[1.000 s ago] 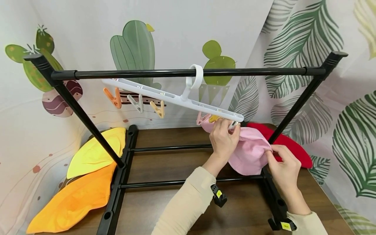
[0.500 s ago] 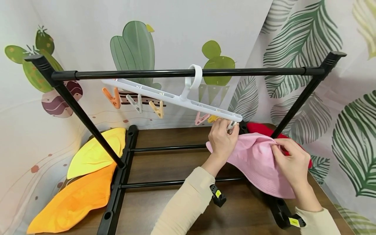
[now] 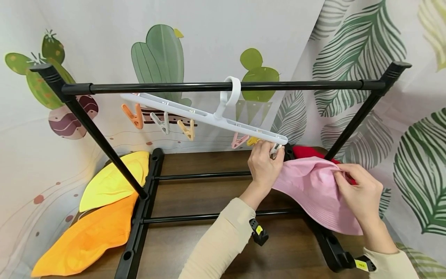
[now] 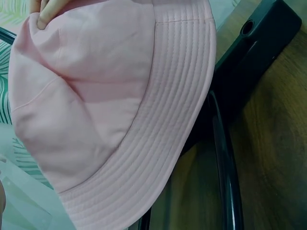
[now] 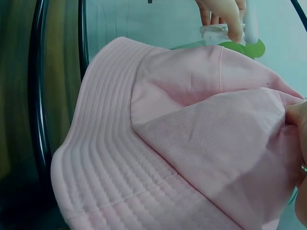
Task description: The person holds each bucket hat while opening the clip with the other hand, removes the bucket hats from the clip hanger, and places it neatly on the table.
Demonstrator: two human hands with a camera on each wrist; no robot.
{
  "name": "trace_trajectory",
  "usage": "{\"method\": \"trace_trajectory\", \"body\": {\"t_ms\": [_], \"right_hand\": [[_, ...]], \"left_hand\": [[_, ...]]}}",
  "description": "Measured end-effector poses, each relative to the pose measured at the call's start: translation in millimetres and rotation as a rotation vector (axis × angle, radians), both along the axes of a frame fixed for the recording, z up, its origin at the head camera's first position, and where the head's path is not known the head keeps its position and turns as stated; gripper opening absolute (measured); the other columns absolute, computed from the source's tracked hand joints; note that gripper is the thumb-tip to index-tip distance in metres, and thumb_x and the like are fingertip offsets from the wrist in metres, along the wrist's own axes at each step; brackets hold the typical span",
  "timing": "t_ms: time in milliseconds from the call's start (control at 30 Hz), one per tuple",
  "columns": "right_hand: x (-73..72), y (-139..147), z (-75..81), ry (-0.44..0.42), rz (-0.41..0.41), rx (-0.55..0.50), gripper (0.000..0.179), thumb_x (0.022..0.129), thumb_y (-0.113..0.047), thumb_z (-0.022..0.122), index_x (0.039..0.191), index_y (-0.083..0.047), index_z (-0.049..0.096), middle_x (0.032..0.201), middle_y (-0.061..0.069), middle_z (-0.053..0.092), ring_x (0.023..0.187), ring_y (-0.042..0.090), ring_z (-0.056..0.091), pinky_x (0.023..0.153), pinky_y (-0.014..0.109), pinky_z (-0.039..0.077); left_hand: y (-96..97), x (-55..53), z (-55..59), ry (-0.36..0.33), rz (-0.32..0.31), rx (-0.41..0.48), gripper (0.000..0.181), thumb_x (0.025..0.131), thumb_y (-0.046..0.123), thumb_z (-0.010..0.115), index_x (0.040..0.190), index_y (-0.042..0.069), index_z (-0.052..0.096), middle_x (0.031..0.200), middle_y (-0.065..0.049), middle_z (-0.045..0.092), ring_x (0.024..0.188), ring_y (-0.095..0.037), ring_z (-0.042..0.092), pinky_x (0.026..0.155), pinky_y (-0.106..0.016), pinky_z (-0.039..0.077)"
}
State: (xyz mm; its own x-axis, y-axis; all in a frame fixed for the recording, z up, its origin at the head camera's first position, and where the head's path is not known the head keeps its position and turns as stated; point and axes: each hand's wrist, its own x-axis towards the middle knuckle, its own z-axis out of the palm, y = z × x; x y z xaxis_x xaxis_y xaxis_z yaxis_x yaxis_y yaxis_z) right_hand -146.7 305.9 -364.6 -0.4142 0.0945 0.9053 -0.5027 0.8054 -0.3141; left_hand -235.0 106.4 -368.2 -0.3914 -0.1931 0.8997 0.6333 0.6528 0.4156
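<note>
My left hand (image 3: 265,164) pinches a pale, clear-looking clothespin (image 3: 276,148) under the right end of a white clip hanger (image 3: 205,116). This hanger hooks over the rack's top bar and slants down to the right. A pink bucket hat (image 3: 313,190) with a stitched brim hangs from my right hand (image 3: 360,190), whose thumb and fingers pinch its crown. In the right wrist view, the left hand (image 5: 223,14) and its clothespin (image 5: 216,34) stand just above the hat (image 5: 192,120). The hat (image 4: 86,96) fills much of the left wrist view.
A black rack (image 3: 174,88) stands on the wooden table (image 3: 195,248). Yellow (image 3: 118,180) and orange hats (image 3: 87,236) lie at left, and a red hat (image 3: 308,152) sits partly hidden behind the pink one. Several other clothespins, including an orange one (image 3: 134,116), hang from the hanger.
My right hand has moved right with the pink hat, drawing it away from the hanger's end, and the brim has spread downward. The left hand stays at the clothespin.
</note>
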Motion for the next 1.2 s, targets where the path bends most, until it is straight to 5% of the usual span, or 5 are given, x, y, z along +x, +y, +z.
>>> {"method": "trace_trajectory", "body": {"t_ms": [367,667,900,1200], "right_hand": [[6.0,9,8.4,0.011,-0.018,-0.007,0.016,0.079,-0.009,0.064,0.074,0.005,0.068,0.070,0.018,0.061,0.077,-0.018,0.046,0.071,0.002,0.032],[9.4,31,6.7,0.010,-0.062,-0.028,0.009,0.075,-0.004,0.065,0.075,0.003,0.070,0.077,-0.008,0.066,0.076,-0.017,0.048,0.069,0.002,0.032],[15.6,42,10.5,0.005,-0.103,-0.028,0.014,0.076,-0.008,0.064,0.075,0.005,0.070,0.080,-0.014,0.066,0.077,-0.020,0.047,0.069,0.001,0.031],[25.7,54,12.6,-0.049,-0.130,0.003,0.016,0.078,-0.009,0.064,0.076,0.006,0.068,0.090,-0.033,0.055,0.078,-0.022,0.046,0.071,-0.001,0.031]], "left_hand": [[3.4,2.8,-0.2,-0.018,0.003,-0.004,0.024,0.071,0.024,0.074,0.076,0.011,0.055,0.075,0.001,0.057,0.070,-0.012,0.057,0.058,-0.024,0.047],[5.3,4.8,1.8,-0.024,0.001,-0.004,0.026,0.071,0.024,0.075,0.077,0.011,0.054,0.076,0.001,0.058,0.071,-0.011,0.058,0.058,-0.023,0.047],[5.5,6.4,3.3,-0.028,0.006,-0.009,0.026,0.069,0.023,0.076,0.076,0.011,0.054,0.074,0.002,0.056,0.069,-0.010,0.057,0.056,-0.022,0.047],[6.0,7.9,3.6,-0.045,0.019,-0.037,0.026,0.068,0.023,0.077,0.077,0.011,0.055,0.074,0.002,0.056,0.069,-0.010,0.057,0.057,-0.022,0.046]]}}
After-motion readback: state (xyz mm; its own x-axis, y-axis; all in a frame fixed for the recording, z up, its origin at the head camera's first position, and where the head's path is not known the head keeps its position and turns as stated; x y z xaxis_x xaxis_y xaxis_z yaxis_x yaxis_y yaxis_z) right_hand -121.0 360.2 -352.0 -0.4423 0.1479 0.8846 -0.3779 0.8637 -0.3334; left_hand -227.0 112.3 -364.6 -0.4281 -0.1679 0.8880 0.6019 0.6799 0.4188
